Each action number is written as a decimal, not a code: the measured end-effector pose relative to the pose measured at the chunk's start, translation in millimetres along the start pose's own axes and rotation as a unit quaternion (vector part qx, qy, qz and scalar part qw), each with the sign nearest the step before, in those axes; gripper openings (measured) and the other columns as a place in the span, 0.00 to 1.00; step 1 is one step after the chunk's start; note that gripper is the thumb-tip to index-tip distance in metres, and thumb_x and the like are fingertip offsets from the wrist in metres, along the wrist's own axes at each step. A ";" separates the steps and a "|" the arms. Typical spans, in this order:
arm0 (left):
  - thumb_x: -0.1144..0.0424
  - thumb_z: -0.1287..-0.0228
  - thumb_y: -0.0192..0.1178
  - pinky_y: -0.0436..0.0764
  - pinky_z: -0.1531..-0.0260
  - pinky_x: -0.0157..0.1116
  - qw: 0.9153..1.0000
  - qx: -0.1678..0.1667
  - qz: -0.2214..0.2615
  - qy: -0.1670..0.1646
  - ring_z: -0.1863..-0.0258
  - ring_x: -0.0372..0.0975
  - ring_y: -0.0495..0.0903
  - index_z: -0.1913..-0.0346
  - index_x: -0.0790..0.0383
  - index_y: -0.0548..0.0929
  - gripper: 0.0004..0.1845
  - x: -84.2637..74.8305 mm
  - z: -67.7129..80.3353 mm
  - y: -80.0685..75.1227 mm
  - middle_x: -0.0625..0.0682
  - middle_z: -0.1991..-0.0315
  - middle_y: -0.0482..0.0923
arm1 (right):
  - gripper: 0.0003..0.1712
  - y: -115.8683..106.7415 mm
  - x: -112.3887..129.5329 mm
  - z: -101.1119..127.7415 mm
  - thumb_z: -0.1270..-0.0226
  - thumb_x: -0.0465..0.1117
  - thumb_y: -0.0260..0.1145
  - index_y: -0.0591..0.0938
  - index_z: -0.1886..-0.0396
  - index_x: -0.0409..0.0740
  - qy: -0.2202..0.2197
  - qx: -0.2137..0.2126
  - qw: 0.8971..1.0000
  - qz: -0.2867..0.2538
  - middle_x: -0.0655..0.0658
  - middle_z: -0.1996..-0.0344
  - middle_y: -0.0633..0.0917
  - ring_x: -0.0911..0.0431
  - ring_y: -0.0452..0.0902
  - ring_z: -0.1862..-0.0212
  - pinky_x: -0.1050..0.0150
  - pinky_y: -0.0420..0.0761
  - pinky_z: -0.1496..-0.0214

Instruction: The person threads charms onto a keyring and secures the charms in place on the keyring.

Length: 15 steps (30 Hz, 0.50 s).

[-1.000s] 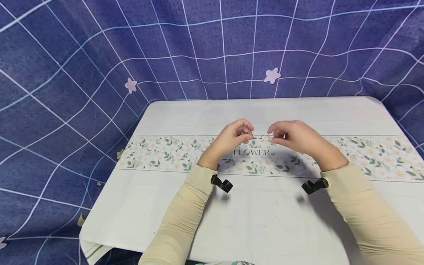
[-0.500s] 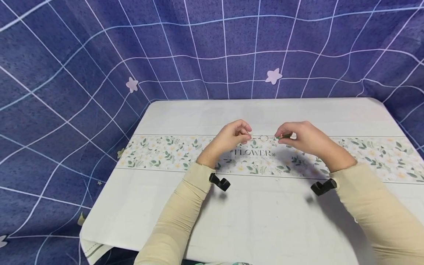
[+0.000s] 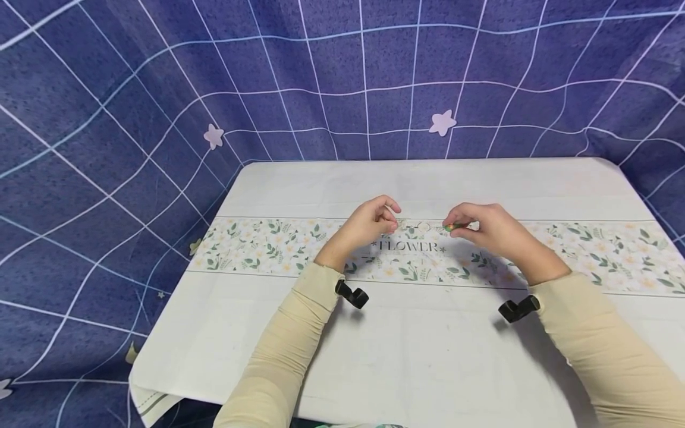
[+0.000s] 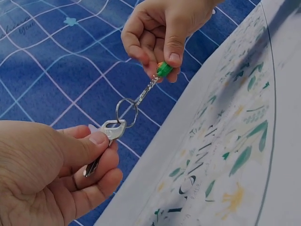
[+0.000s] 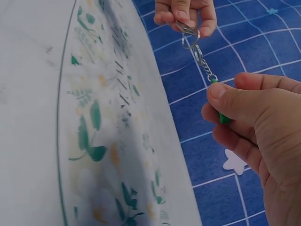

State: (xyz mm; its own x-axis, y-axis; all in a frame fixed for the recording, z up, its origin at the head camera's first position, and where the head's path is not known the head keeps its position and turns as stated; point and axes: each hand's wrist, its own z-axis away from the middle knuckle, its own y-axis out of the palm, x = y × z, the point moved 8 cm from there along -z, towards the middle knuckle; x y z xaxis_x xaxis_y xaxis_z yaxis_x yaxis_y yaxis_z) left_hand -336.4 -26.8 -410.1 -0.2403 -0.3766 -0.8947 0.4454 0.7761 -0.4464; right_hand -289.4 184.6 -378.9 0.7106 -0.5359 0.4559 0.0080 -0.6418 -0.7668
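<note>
My left hand (image 3: pixel 365 224) pinches a silver key (image 4: pixel 114 131) between thumb and fingers, seen best in the left wrist view. The key hangs on a split ring (image 4: pixel 117 112), which a short metal chain (image 4: pixel 144 95) links to a small green charm (image 4: pixel 164 69) with a bit of orange. That charm is pinched by my right hand (image 3: pixel 484 224), whose fingers cover part of it in the right wrist view. Key, ring and chain stretch between the two hands, above the table. The charm's full shape is hidden.
Below the hands lies a white tablecloth (image 3: pixel 428 333) with a printed floral band (image 3: pixel 267 249) and the word FLOWER. A blue curtain (image 3: pixel 332 65) with pale grid lines hangs behind the table and along its left side.
My right hand has shifted right and slightly down, and the green charm now shows at its fingertips. My left hand has moved a little left. The hands are farther apart.
</note>
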 end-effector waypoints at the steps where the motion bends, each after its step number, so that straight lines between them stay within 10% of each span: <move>1: 0.73 0.29 0.61 0.84 0.56 0.41 1.000 -0.001 -0.004 -0.003 0.63 0.43 0.84 0.44 0.66 0.76 0.14 1.8 0.2 -0.4 0.56 0.62 0.84 | 0.17 1.5 -1.5 0.5 0.45 0.29 0.77 0.85 0.57 0.46 0.006 0.000 1.000 -0.002 0.52 0.63 0.90 0.56 0.87 0.60 0.56 0.83 0.59; 15: 0.70 0.30 0.63 0.75 0.68 0.33 0.998 -0.026 -0.048 -0.043 0.65 0.52 0.82 0.43 0.64 0.76 0.15 25.3 2.4 -0.2 0.51 0.66 0.84 | 0.16 27.8 -26.6 7.2 0.45 0.31 0.78 0.85 0.59 0.47 0.081 -0.029 0.996 -0.022 0.49 0.63 0.90 0.49 0.87 0.60 0.47 0.83 0.57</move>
State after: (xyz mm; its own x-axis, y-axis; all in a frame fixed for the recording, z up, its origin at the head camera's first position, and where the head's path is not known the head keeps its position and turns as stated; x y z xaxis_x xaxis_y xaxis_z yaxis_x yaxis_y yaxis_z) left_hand -340.5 -37.7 -432.7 -0.2039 -0.4907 -0.8471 0.3783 0.7585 -0.5305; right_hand -302.9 184.9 -415.7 0.5883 -0.5842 0.5591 -0.0062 -0.6946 -0.7194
